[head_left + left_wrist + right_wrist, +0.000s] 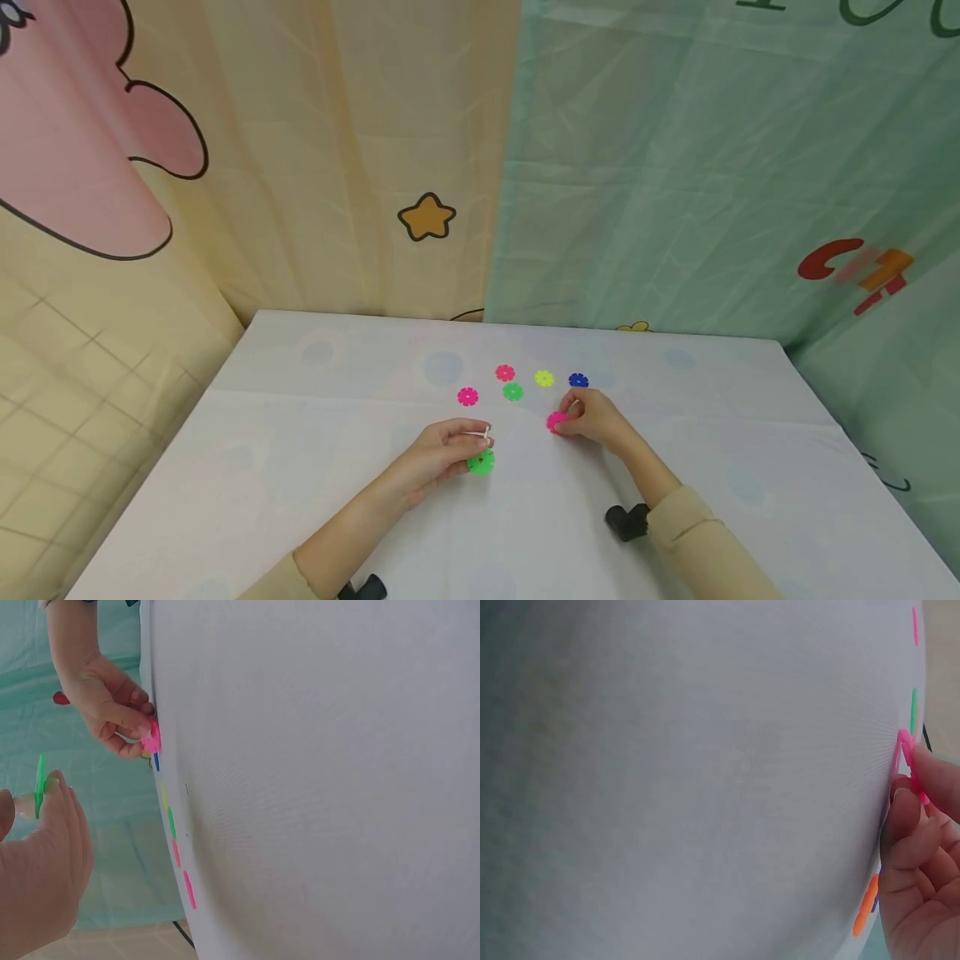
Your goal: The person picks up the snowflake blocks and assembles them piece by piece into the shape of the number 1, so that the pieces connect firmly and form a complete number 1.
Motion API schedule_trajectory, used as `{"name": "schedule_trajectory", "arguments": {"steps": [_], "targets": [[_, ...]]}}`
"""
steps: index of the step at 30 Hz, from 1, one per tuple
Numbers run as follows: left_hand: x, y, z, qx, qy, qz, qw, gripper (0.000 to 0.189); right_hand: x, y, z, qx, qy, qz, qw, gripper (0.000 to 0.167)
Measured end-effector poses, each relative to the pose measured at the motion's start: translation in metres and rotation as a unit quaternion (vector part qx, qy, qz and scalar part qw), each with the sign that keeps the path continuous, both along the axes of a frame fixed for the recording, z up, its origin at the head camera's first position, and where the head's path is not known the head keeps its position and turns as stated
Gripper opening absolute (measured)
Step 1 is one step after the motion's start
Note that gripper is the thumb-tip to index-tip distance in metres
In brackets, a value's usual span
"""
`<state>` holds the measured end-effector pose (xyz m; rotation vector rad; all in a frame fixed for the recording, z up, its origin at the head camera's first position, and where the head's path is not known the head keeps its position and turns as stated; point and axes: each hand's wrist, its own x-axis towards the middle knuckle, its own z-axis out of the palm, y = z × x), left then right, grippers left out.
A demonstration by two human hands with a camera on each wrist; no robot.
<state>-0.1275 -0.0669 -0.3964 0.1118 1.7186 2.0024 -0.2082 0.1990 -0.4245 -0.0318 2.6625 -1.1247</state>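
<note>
My left hand [442,450] pinches a green notched disc [481,462] together with a small white piece [486,432], both held above the table. The left wrist view shows the green disc [40,784] edge-on at the fingertips. To the right, my right hand [596,417] grips a pink notched disc [556,422] between thumb and fingers. In the right wrist view this pink disc [907,761] is tilted, close to the tabletop. An orange disc [866,905] lies beside the right hand there; the head view does not show it.
Beyond the hands, two pink discs [468,397], a green disc [513,392], a yellow disc [543,378] and a blue disc [578,380] lie flat on the white table [315,450]. Curtains [337,167] hang behind it. Black wrist mounts [627,522] sit near the sleeves.
</note>
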Motion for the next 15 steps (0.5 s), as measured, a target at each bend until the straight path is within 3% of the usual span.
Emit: {"name": "schedule_trajectory", "arguments": {"steps": [15], "targets": [[-0.0001, 0.0024, -0.0006, -0.011, -0.003, 0.006, 0.9999, 0.049, 0.002, -0.0063, 0.008, -0.107, -0.045, 0.012, 0.9931, 0.026]]}}
